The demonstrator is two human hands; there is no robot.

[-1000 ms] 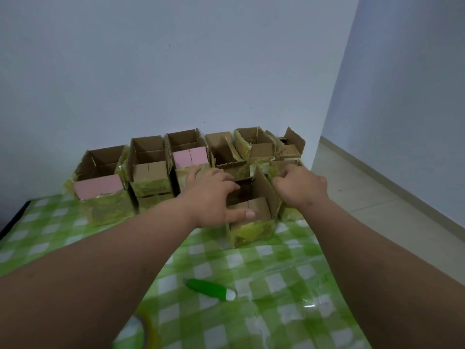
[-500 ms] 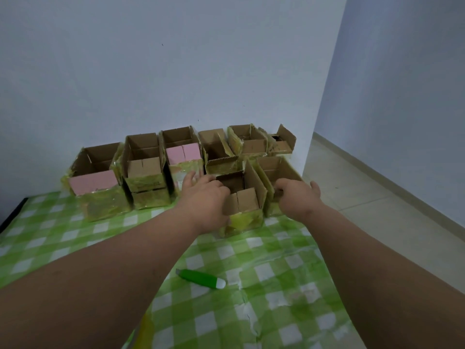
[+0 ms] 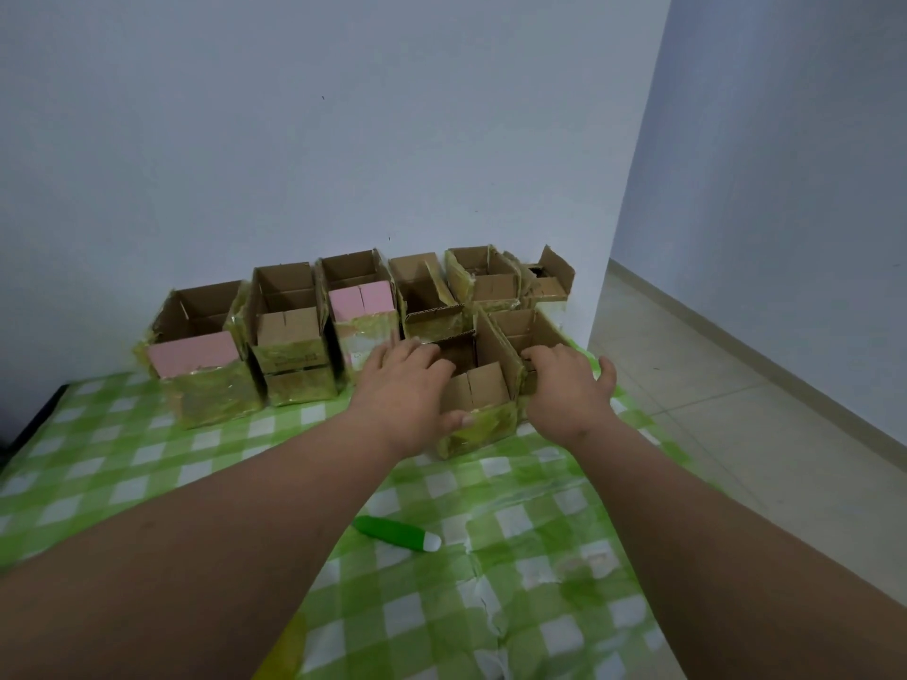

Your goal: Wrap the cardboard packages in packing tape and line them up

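A small open cardboard box (image 3: 483, 422), its lower front covered in yellowish tape, stands on the green checked tablecloth (image 3: 540, 581) in front of the row. My left hand (image 3: 407, 390) grips its left wall, with the thumb on the taped front face. On the other side, my right hand (image 3: 569, 390) holds the box's right wall and flap, fingers bent onto the edge and thumb spread out. Along the wall stands a row of several taped open boxes (image 3: 289, 346). Another open box (image 3: 530, 328) sits just behind my right hand.
A green utility knife (image 3: 397, 532) lies on the cloth near my left forearm. The edge of a yellowish tape roll (image 3: 284, 650) shows at the bottom. The table's right edge (image 3: 653, 434) drops to a tiled floor. The white wall stands close behind the row.
Both hands slid the front box back and left, nearer the row. The thumb of my left hand is back on the taped front face.
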